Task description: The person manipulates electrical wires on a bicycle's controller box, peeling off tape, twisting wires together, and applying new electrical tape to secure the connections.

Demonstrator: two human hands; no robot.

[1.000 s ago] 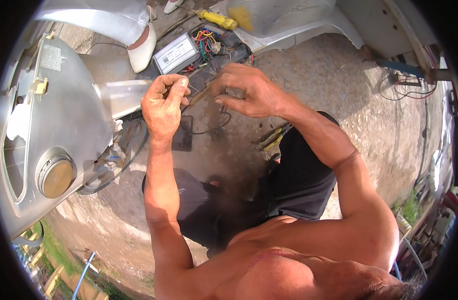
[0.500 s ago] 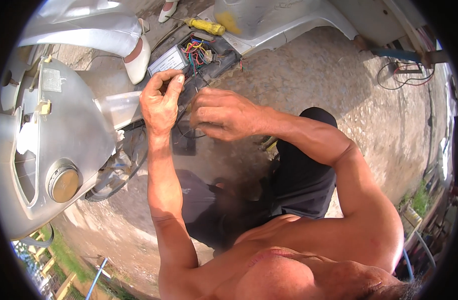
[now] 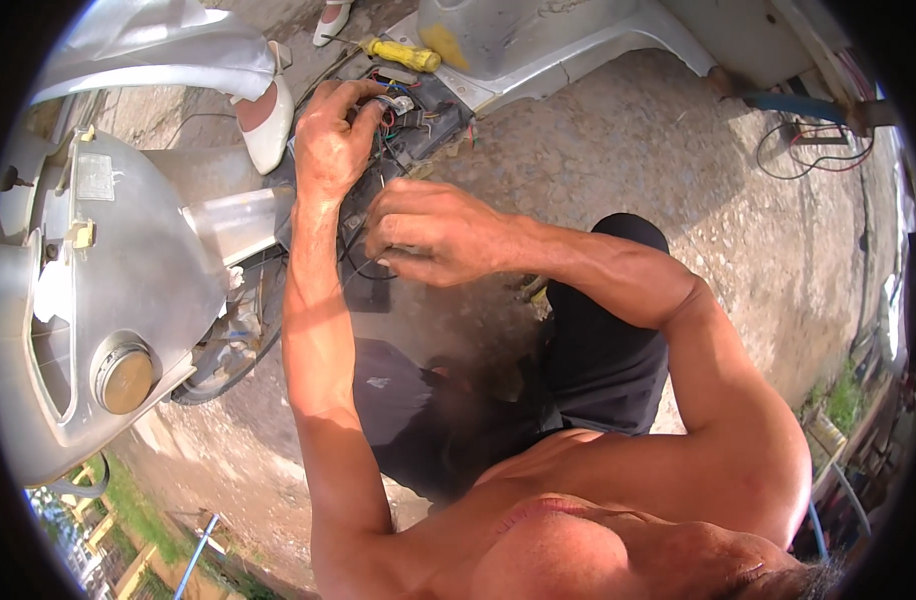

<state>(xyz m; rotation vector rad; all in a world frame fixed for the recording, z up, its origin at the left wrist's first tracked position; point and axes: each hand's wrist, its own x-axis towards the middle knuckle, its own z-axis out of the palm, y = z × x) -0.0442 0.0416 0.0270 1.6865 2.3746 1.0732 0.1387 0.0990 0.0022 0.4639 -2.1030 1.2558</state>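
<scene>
"What do you have from the head camera?"

"I have the left hand [image 3: 333, 145] at the near-left side of the wire bundle [image 3: 418, 120], its thumb and fingers bent around a narrow gap. The bundle lies on a dark tray [image 3: 452, 103], ahead of both hands."

"Is that hand gripping a wire?"

"I can't make it out; its own fingers cover the contact. I'd judge it is bent that way because the strands are thin and suit a fingertip pinch."

"And the right hand [image 3: 433, 230]?"

"It's lower and nearer the body, fingers curled, beside a thin dark cable [image 3: 351, 240]. Whether anything sits between those fingertips, I can't say from here. Working below the left hand probably lets both reach without crossing."

"What about the yellow screwdriver [image 3: 403, 53]?"

"It lies beyond the wires, touched by neither hand. I'd guess it's set there to be within reach yet off the wiring. Left of the tray I see another person's white shoe [image 3: 268, 130], and farther left a silver body panel [image 3: 148, 260]."
</scene>
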